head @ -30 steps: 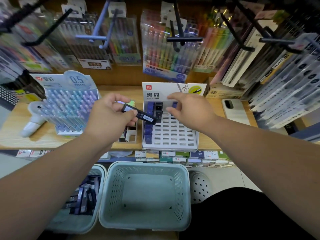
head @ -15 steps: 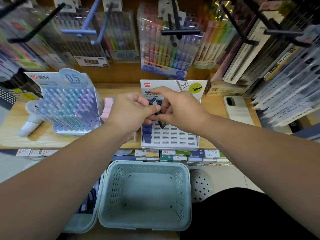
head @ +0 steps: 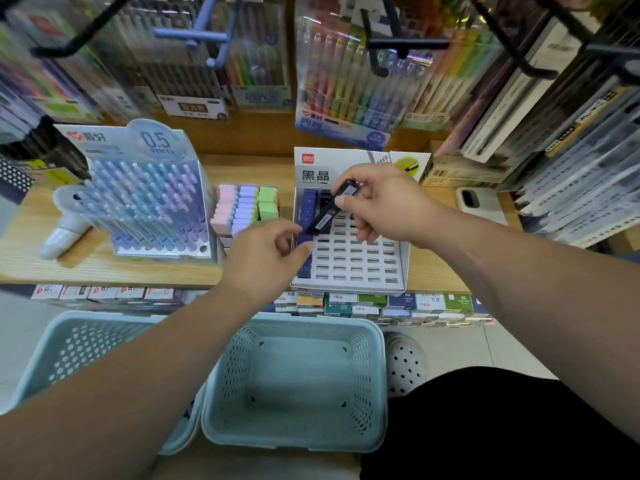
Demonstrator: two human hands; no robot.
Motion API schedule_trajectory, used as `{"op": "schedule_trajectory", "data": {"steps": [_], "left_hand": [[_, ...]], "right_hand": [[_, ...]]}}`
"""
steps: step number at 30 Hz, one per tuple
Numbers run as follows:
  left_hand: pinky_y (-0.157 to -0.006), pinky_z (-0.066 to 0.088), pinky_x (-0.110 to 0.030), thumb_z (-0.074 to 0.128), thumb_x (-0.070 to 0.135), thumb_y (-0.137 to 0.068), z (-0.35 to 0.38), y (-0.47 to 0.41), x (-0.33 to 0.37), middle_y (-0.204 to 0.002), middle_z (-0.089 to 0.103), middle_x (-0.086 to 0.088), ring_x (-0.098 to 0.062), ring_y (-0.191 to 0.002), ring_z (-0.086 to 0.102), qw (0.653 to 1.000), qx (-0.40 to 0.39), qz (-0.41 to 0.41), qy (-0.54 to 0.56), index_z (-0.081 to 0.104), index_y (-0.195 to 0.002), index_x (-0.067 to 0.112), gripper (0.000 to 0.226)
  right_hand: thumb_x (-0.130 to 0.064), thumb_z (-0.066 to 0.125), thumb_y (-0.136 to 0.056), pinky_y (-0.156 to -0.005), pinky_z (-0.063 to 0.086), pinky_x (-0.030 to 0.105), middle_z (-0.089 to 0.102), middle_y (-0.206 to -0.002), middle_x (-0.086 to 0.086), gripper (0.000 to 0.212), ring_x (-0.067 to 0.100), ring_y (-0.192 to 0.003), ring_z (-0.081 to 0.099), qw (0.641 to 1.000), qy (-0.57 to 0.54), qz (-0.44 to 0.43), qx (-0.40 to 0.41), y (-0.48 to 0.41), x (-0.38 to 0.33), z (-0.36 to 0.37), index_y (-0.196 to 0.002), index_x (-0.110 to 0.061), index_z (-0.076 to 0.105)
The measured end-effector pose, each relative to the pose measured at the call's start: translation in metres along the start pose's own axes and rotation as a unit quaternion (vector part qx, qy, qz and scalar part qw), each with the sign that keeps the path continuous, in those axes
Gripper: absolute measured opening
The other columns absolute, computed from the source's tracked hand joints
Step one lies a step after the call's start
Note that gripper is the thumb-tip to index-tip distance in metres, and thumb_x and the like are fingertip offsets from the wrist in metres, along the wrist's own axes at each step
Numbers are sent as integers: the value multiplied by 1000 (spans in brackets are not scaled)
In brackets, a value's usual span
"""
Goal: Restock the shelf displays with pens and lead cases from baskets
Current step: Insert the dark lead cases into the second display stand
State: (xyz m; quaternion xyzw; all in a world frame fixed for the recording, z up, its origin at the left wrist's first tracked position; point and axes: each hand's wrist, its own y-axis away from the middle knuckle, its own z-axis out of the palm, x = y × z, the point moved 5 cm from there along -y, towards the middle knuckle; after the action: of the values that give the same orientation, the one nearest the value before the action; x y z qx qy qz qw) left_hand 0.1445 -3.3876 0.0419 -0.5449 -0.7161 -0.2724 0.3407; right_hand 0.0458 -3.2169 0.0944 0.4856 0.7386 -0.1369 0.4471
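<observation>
A white slotted lead-case display (head: pixel 360 265) stands on the wooden shelf, with dark blue cases filling its left column and a few black ones at the top. My right hand (head: pixel 384 206) pinches a black lead case (head: pixel 330 211), held tilted over the display's upper left slots. Just below and left of that case, my left hand (head: pixel 266 261) hovers over the display's left edge, fingers loosely curled and holding nothing. A pen display box marked 0.5 mm (head: pixel 149 199) full of blue and purple pens sits to the left.
Two pale blue baskets stand below the shelf: the middle basket (head: pixel 294 441) holds nothing, the left basket (head: pixel 69 344) is mostly hidden by my arm. Pastel erasers (head: pixel 246 206) sit between the displays. A white phone (head: pixel 479 206) lies right. Hanging pen packs and black hooks (head: pixel 401 46) crowd overhead.
The black lead case passed from my left hand to my right hand. My left hand let go and drew back down and left; the right hand now holds the case over the display.
</observation>
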Motion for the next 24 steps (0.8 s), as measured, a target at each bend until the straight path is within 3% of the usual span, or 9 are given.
{"op": "schedule_trajectory", "data": {"steps": [4,8,11,13,15,18,21,24], "left_hand": [[-71,53,-33,72,35,-91,7,3,-8,-61,57,9,-10,-60,55,1000,-11,3,-1,72,-115,24,26],[-74,55,-38,70,30,-93,6,4,-10,-69,59,12,-9,-63,55,999,0,41,8,69,-118,24,26],[-76,55,-41,66,27,-96,4,8,-10,-88,61,5,-15,-72,57,993,3,110,-40,65,-128,24,32],[-77,55,-41,60,33,-98,3,9,-12,-95,56,4,-17,-77,57,990,3,129,-61,61,-135,24,38],[-77,56,-42,49,44,-98,5,8,-15,-97,51,7,-18,-83,57,988,-9,133,-79,57,-141,25,48],[-77,56,-44,39,52,-96,8,7,-18,-98,49,9,-17,-86,56,986,-23,127,-101,53,-144,28,55],[-73,56,-44,38,54,-96,8,8,-18,-96,49,8,-18,-84,56,986,-18,127,-106,53,-145,29,57],[-75,56,-46,36,58,-95,8,9,-20,-98,52,6,-19,-88,56,988,-31,114,-103,49,-147,31,60]], "right_hand": [[-1,62,-94,-55,60,30,69,-72,16,11,28,-67,74,987,-114,89,-67,1,8,-1,-100,-8,68],[-13,60,-97,-48,51,25,70,-76,13,15,24,-72,75,988,-67,126,-65,1,17,-9,-101,-1,67],[-16,49,-101,-48,49,23,71,-84,3,19,15,-69,73,988,109,74,-77,0,11,-4,-102,-15,68],[-17,49,-101,-58,52,28,67,-92,1,17,15,-74,68,966,246,13,-83,-2,3,-1,-109,-23,63],[-22,56,-99,-69,46,33,61,-88,-2,17,20,-85,59,943,325,-17,-70,-4,-4,-1,-115,-25,56],[-24,68,-91,-69,39,30,53,-77,-13,12,16,-88,50,929,363,-65,-8,-7,-15,-7,-102,-21,65],[-25,73,-88,-79,51,34,67,-89,-3,12,22,-91,60,933,347,-92,30,-10,-16,-4,-99,-20,73],[-25,71,-91,-88,51,35,73,-102,1,15,24,-100,63,932,343,-109,35,-12,-9,11,-105,-22,74]]}}
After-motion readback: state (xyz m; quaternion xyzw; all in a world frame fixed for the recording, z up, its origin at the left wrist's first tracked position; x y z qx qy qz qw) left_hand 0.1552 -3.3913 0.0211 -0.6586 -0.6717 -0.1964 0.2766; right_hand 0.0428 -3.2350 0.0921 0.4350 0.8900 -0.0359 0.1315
